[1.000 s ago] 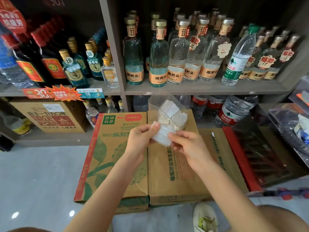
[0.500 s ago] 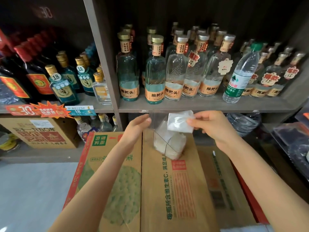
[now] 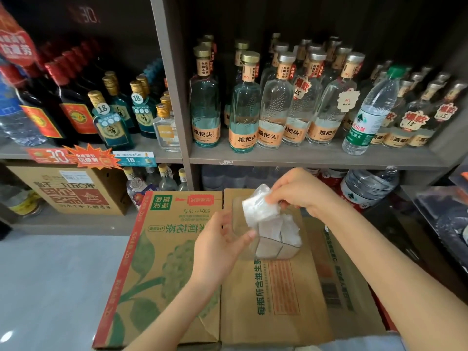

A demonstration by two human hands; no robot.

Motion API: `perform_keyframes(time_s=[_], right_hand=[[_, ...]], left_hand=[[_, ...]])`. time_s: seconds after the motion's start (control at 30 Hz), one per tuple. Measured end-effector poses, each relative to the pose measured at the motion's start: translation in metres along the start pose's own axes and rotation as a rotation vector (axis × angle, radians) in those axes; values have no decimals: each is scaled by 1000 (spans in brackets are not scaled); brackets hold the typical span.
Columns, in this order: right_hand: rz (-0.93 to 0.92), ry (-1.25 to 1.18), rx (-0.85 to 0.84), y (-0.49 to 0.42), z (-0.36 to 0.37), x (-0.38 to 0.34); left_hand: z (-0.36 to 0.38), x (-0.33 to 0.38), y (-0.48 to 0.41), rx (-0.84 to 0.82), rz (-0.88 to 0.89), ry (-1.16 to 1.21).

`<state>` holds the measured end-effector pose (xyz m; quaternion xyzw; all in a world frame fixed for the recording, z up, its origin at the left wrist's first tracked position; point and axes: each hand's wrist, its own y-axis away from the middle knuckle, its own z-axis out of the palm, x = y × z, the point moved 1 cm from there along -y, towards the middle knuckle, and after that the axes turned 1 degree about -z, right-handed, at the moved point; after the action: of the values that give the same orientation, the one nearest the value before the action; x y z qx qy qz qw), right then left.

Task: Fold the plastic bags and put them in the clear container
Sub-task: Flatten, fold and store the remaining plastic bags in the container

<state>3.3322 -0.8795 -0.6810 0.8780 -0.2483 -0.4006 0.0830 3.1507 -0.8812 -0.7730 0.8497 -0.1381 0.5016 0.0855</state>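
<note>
Your left hand (image 3: 217, 239) held the clear plastic container (image 3: 295, 249); your right hand (image 3: 301, 193) pinched the folded whitish plastic bag (image 3: 258, 207), best tucked in flat.

Log, head view: I see both arms bare from the frame edge to the left hand (image 3: 220, 241) and right hand (image 3: 304, 193). A strip of pale blue-grey fabric (image 3: 354, 344) runs along the bottom edge; I cannot tell whether it is clothing

left grip (image 3: 219, 240) holds clear container (image 3: 291, 252) | right grip (image 3: 302, 191) pinches folded bag (image 3: 257, 207) at its mouth
</note>
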Motion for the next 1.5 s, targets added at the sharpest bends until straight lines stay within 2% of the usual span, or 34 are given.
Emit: perform_keyframes(time_s=[0.23, 0.33, 0.4, 0.53, 0.6, 0.8, 1.0, 1.17, 1.3, 1.5], right_hand=[[-52, 514, -41, 4, 45, 2], [-95, 680, 83, 17, 57, 4], [-135, 740, 161, 29, 63, 5], [-198, 786, 187, 47, 73, 14], [-185, 726, 152, 47, 70, 22], [-163, 526, 59, 45, 60, 29], [-130, 261, 151, 52, 34, 37], [-70, -63, 301, 56, 28, 70], [38, -296, 277, 61, 37, 85], [8, -486, 291, 50, 52, 77]], left_hand=[[-12, -4, 11, -211, 152, -168], [-16, -8, 5, -282, 225, -222], [-15, -10, 4, -269, 244, -192], [-12, -20, 8, -114, 267, -135], [-10, -24, 10, -67, 280, -133], [-5, -26, 12, -65, 246, -70], [-3, -14, 14, -149, 188, -73], [11, -1, 26, -129, 181, -257], [11, -1, 18, -62, 172, -245], [-16, -3, -30, -191, 125, -261]])
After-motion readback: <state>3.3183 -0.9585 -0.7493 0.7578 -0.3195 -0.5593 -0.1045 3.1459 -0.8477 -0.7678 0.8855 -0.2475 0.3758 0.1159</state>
